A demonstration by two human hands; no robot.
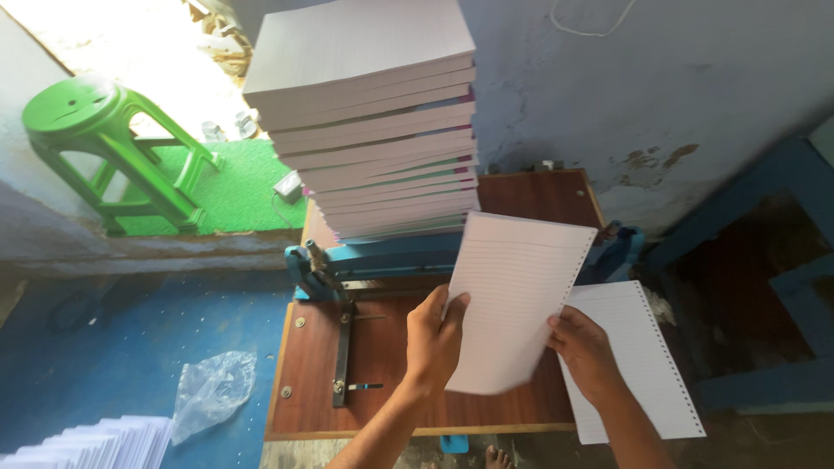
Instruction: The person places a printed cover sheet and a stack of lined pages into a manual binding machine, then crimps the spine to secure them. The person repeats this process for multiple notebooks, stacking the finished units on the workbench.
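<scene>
1. The left hand (432, 340) pinches the left edge of a lined sheaf (512, 300), fingers curled around it.
2. The right hand (584, 349) grips the sheaf's right edge, above the desk's (382, 365) front half.
3. More punched sheets (647, 365) overhang the desk's right edge.
4. A tall paper stack (373, 122) stands at the back, behind a blue punch (373, 259).

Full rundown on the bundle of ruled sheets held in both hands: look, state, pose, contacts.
The bundle of ruled sheets is white lined paper with a row of punched holes down its right edge. It looks like a thin sheaf, lifted and tilted above the wooden table, its lower edge blurred. The left hand grips its left edge and the right hand its lower right edge. Behind it stands a tall paper stack.
</scene>
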